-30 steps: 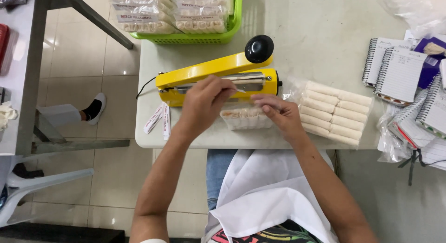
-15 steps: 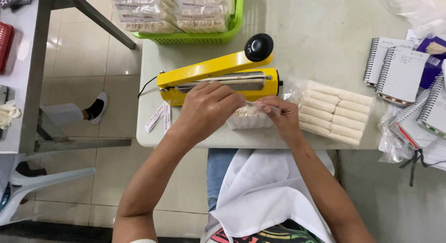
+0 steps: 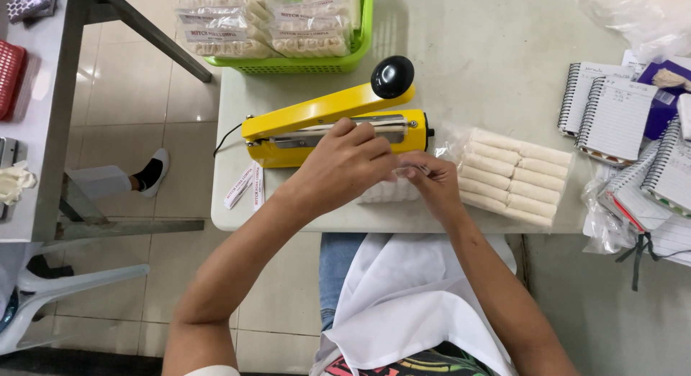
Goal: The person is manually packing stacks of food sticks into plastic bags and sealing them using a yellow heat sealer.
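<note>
Green basket (image 3: 363,38), spiral notebooks (image 3: 612,117)

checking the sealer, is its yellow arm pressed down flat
No, the yellow arm of the sealer is raised at an angle.

Left hand (image 3: 344,164) and right hand (image 3: 428,180) together, fingers pinched

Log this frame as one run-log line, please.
left hand: on clear bag of pale rolls | right hand: pinching bag's edge | yellow heat sealer: arm raised, behind the hands | white table
</note>
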